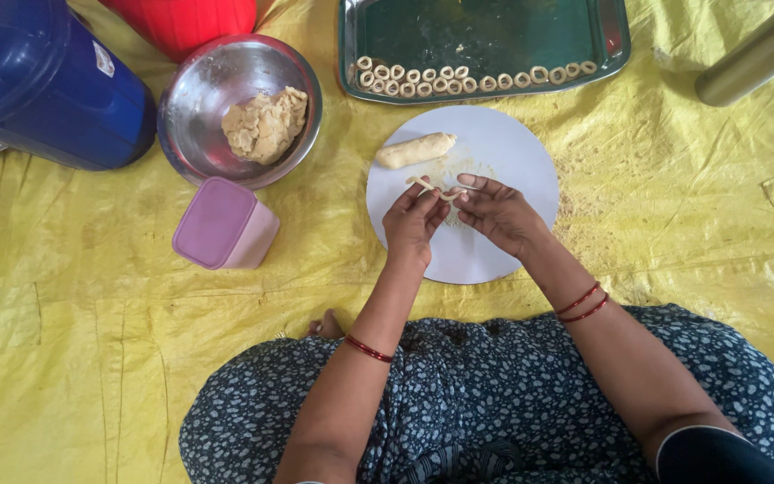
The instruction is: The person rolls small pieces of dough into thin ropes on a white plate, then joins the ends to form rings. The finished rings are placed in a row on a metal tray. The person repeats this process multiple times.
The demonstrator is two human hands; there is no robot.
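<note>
While pinched over the round white board (pixel 512 152), thin dough strip (pixel 430 187) looked soft, light and easily torn; best taken near its two ends, gently, between fingertips. Left hand (pixel 414 222) closed, its fingers (pixel 416 195) nipping the strip's nearer part just above the board. Right hand (pixel 499 215) likewise closed at thumb and forefinger on the strip's other end, remaining fingers (pixel 475 181) stretched flat. Thicker dough log (pixel 416 150) lying apart on the board's far side. Beyond it, steel tray (pixel 485 36) carrying rows of small dough rings (pixel 459 77). Steel bowl (pixel 192 99) of dough and pink lidded box (pixel 224 224) off left on yellow sheet (pixel 91 296).
</note>
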